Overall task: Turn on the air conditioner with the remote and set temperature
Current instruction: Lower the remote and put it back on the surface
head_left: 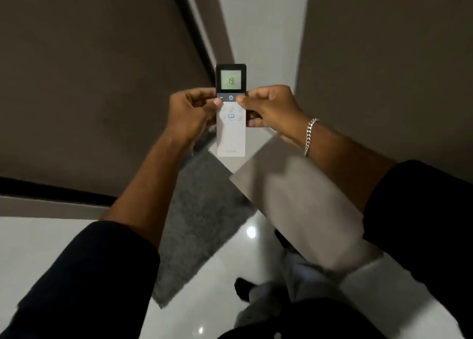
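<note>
A slim white remote (230, 136) with a dark top part is held upright in front of me, at the middle of the view. Its lit green screen (230, 80) reads 19. My left hand (190, 113) grips its left edge, thumb resting by the minus key. My right hand (268, 108) grips the right edge, thumb on the key right of the power button (231, 97). A silver chain bracelet (310, 136) circles my right wrist. No air conditioner is in view.
Brown-grey walls (89, 70) stand on the left and right, with a white strip between them behind the remote. Below lie a glossy white tiled floor (51, 236) and a grey mat (199, 218). My legs and a dark shoe (243, 288) show at the bottom.
</note>
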Demonstrator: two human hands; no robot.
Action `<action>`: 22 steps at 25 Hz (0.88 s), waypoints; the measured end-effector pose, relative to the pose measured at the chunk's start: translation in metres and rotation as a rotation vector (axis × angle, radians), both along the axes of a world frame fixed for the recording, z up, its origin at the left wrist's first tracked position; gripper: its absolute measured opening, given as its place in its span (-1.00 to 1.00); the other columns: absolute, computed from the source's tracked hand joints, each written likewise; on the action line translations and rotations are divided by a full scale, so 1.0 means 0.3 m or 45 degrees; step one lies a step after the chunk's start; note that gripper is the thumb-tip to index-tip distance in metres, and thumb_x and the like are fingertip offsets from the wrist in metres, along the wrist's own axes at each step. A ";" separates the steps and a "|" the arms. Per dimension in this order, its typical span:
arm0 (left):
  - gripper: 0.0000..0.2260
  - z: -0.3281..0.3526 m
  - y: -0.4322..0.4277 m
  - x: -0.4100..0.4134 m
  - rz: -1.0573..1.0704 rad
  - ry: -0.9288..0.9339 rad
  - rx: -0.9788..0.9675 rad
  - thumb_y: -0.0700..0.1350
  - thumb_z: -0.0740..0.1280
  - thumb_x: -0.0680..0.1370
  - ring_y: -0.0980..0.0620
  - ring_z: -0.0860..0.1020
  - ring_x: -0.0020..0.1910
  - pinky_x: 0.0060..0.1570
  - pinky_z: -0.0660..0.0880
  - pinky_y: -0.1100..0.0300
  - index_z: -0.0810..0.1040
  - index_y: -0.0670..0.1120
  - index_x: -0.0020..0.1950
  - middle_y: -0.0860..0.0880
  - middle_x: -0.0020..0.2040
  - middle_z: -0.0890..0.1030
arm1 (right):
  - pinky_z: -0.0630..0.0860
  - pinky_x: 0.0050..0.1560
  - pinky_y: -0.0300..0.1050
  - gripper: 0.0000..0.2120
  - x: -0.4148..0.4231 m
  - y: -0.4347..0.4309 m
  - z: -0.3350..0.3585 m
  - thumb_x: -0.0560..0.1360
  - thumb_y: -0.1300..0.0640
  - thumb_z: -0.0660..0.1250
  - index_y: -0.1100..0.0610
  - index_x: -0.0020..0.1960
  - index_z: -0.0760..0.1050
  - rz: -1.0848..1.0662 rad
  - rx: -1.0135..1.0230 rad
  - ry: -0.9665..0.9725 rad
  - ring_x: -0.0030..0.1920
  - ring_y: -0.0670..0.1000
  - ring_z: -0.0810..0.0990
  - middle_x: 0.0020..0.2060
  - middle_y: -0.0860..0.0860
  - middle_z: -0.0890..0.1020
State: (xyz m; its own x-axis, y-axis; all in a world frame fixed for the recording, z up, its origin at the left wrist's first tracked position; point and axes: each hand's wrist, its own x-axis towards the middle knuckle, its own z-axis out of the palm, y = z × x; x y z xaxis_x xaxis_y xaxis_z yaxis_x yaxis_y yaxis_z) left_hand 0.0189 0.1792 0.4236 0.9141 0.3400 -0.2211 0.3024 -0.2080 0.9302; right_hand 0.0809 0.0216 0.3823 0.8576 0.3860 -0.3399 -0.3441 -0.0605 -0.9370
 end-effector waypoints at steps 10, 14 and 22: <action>-0.85 -1.056 -0.457 0.116 -0.292 0.574 -0.079 -0.28 0.39 0.48 -0.21 0.66 -0.01 0.02 0.61 -0.13 0.63 -0.32 0.01 -0.24 0.04 0.68 | 0.67 -0.02 -0.02 -0.78 -0.131 -0.461 -0.976 0.52 0.20 0.36 0.33 0.08 0.55 -0.413 -0.335 0.594 0.03 0.17 0.70 0.11 0.27 0.66; -0.88 -1.307 -0.572 0.104 -0.426 0.650 0.236 -0.21 0.44 0.44 -0.14 0.66 -0.07 -0.01 0.62 0.07 0.65 -0.25 -0.08 -0.22 -0.06 0.70 | 0.66 0.01 0.15 -0.81 -0.197 -0.517 -1.211 0.48 0.23 0.40 0.37 -0.01 0.60 -0.598 -0.468 0.659 -0.02 0.21 0.71 0.05 0.30 0.68; -0.85 -1.436 -0.653 0.088 -0.870 0.254 0.810 -0.28 0.25 0.51 -0.13 0.65 -0.04 -0.08 0.51 0.18 0.61 -0.17 -0.03 -0.14 -0.05 0.71 | 0.66 -0.13 0.04 -0.76 -0.225 -0.516 -1.358 0.38 0.06 0.49 0.27 -0.20 0.69 -0.656 -0.886 0.609 -0.20 0.14 0.71 -0.23 0.20 0.74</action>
